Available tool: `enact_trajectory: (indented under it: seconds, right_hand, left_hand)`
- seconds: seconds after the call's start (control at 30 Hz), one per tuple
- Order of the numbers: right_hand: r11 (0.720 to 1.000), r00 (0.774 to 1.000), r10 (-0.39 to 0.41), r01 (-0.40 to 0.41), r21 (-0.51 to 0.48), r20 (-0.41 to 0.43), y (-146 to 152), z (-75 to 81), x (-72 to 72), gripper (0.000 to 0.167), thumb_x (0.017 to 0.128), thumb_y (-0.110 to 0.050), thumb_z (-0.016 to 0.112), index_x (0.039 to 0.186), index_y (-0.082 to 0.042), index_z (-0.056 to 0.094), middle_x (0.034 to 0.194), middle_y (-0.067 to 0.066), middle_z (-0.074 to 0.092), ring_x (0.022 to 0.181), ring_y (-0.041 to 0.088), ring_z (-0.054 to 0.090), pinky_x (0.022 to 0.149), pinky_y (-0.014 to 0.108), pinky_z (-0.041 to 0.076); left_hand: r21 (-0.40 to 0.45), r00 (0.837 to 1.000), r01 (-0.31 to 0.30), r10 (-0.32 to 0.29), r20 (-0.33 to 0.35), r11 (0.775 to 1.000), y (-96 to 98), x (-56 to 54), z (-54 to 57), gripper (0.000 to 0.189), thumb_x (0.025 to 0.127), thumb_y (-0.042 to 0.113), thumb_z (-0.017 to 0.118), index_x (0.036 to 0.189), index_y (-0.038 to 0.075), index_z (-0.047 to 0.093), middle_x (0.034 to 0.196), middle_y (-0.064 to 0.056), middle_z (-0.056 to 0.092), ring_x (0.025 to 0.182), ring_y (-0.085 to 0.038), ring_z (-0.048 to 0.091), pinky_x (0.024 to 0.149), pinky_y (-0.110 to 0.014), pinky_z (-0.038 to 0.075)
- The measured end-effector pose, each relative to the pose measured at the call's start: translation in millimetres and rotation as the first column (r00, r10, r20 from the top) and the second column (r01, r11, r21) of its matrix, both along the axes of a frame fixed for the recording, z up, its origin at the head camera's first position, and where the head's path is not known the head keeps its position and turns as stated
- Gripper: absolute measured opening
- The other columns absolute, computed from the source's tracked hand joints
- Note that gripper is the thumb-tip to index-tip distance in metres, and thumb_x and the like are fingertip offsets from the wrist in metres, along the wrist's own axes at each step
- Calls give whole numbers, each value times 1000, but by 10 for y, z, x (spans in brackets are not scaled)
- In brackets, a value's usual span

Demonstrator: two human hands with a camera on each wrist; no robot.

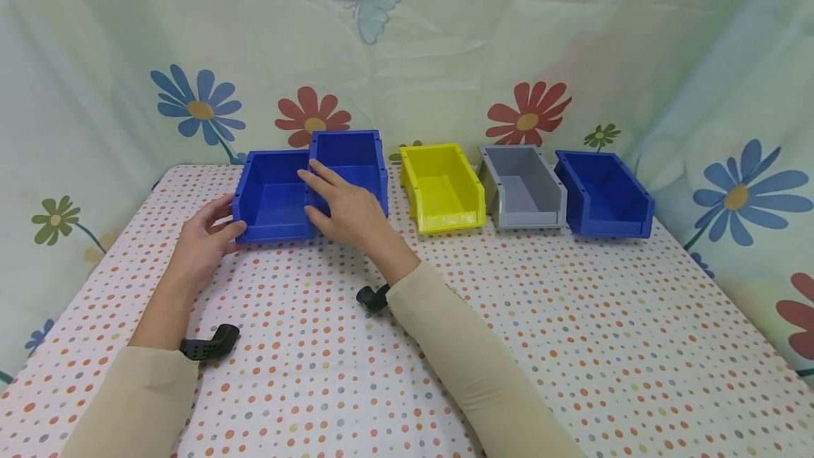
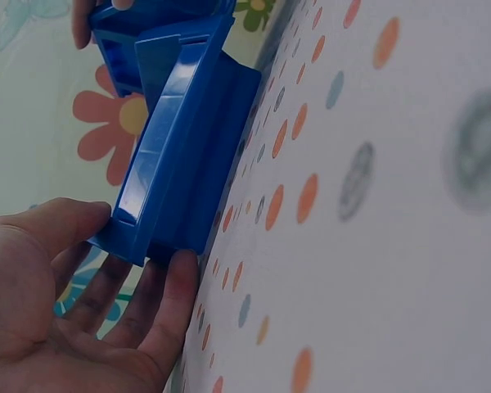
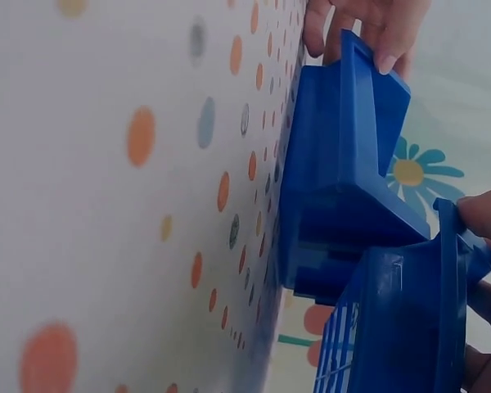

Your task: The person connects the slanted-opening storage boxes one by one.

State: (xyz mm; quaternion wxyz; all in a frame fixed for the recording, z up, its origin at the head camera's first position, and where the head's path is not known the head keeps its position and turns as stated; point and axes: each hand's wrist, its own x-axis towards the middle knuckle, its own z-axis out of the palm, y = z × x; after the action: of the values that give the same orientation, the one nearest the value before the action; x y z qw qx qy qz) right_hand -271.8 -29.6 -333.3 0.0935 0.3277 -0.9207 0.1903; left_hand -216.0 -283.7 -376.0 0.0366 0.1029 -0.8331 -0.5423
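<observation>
Two blue storage bins are side by side at the left of the table. My left hand (image 1: 205, 237) grips the left blue bin (image 1: 273, 232) by its outer side, thumb on the front corner and fingers spread along the wall. That bin stands on the cloth in the left wrist view. With my right hand (image 1: 351, 212) I hold the second blue bin (image 1: 348, 149) by its near left wall. In the right wrist view this second bin (image 3: 409, 311) is tilted, its ribbed underside showing off the table, close against the first bin (image 3: 327, 164). Some right fingers are hidden behind its wall.
To the right stand a yellow bin (image 1: 443, 186), a grey bin (image 1: 531, 218) and another blue bin (image 1: 613, 227) in a row. A dotted cloth (image 1: 356, 387) covers the table. Behind hangs a flowered curtain (image 1: 439, 48). Each wrist wears a black camera strap (image 1: 203, 349).
</observation>
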Motion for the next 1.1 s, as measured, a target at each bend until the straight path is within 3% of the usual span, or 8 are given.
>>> enact_trajectory:
  seconds: [0.13, 0.33, 0.67, 0.93, 1.1]
  right_hand:
    - [1000, 1000, 6, -6, 5, 18, -5, -10, 7, 61, 106, -39, 57, 162, -31, 35, 173, -9, 23, 49, 14, 46, 48, 21, 37]
    - [1000, 1000, 5, -5, -3, 27, -8, -12, 26, 62, 106, -40, 57, 163, -32, 34, 173, -8, 23, 50, 14, 48, 48, 21, 38]
    - [1000, 997, 5, -6, 16, 77, -27, -100, 41, 64, 106, -39, 57, 164, -32, 31, 173, -10, 20, 51, 15, 50, 48, 22, 37]
    - [999, 997, -8, 5, 32, 81, -33, -141, 38, 64, 106, -39, 57, 164, -32, 30, 174, -9, 19, 61, 15, 59, 52, 23, 43]
    - [999, 996, -21, 18, 40, 86, -14, -129, 34, 64, 106, -40, 56, 164, -33, 29, 174, -11, 17, 87, 18, 71, 60, 23, 49]
  left_hand:
    - [-3, 1000, -2, 2, -5, 1000, 4, 13, 12, 65, 108, 28, 55, 166, 24, 25, 168, -12, 33, 150, -36, 42, 108, -46, 53]
    - [-11, 1000, 4, -4, -17, 1000, 1, 21, 37, 65, 108, 28, 55, 166, 23, 26, 168, -13, 33, 149, -37, 42, 102, -36, 57]
    - [-23, 1000, 7, -7, -4, 1000, -13, 41, -27, 66, 108, 30, 54, 166, 22, 23, 167, -14, 34, 149, -38, 43, 106, -45, 55]
    - [-16, 1000, 11, -11, -7, 1000, -18, 32, -73, 66, 108, 32, 54, 166, 22, 23, 167, -15, 33, 149, -38, 42, 108, -50, 53]
    - [-18, 1000, 17, -18, -16, 1000, -3, 2, -40, 66, 108, 32, 54, 166, 21, 24, 168, -15, 33, 149, -39, 42, 106, -47, 55]
